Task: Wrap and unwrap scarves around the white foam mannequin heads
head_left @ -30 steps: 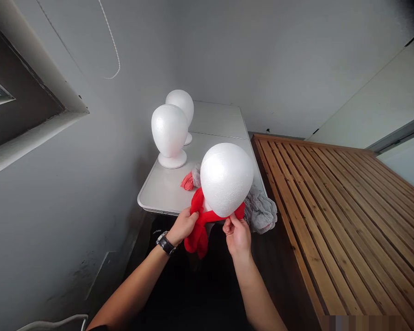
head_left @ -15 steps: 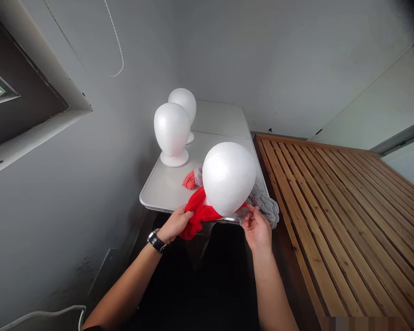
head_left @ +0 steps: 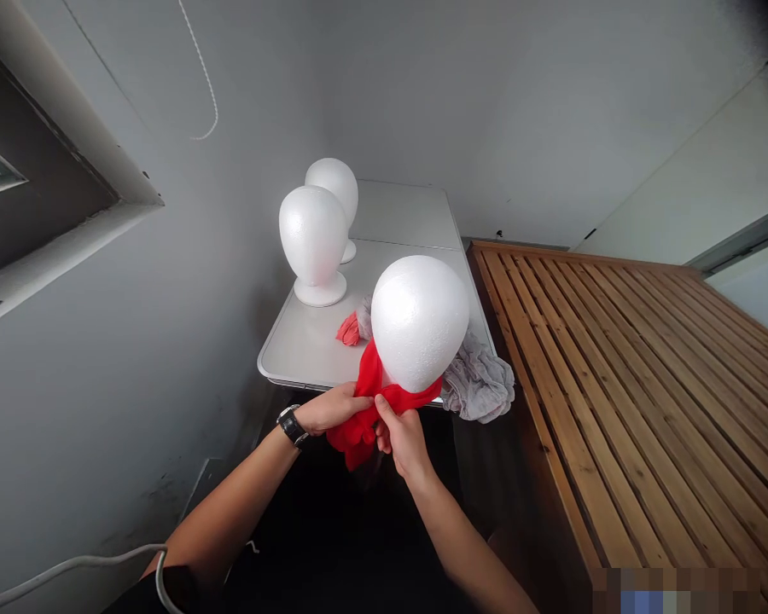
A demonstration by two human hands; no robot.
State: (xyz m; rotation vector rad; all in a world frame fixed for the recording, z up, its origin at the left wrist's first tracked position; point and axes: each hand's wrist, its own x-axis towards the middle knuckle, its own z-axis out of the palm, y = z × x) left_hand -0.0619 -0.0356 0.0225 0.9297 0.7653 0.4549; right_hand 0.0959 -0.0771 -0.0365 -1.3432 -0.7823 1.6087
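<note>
Head view, looking down over both forearms. Left hand (head_left: 330,408), a black wristwatch (head_left: 292,425) on its wrist, and right hand (head_left: 402,439) close together at a red scarf (head_left: 357,442), both grips clamped on the cloth, the right one pinching a fold under a white foam mannequin head (head_left: 420,324). That head tilted, above the front edge of a white folding bench (head_left: 300,354), its lower end wrapped in the scarf, no base in sight.

Main risk, as a judgement: smooth foam offering little friction, so a slackened grip could let the scarf slide and the head drop past that edge. Loose scarf ends also a possible snag.

No box or tray in view, only loose things on the bench: a coral cloth (head_left: 349,331), a crumpled grey scarf (head_left: 477,384) at the right edge, liable to slip off if brushed, a second foam head (head_left: 313,234) on a round base, a third (head_left: 333,189) behind it. Slatted wooden panel (head_left: 614,409) alongside.
</note>
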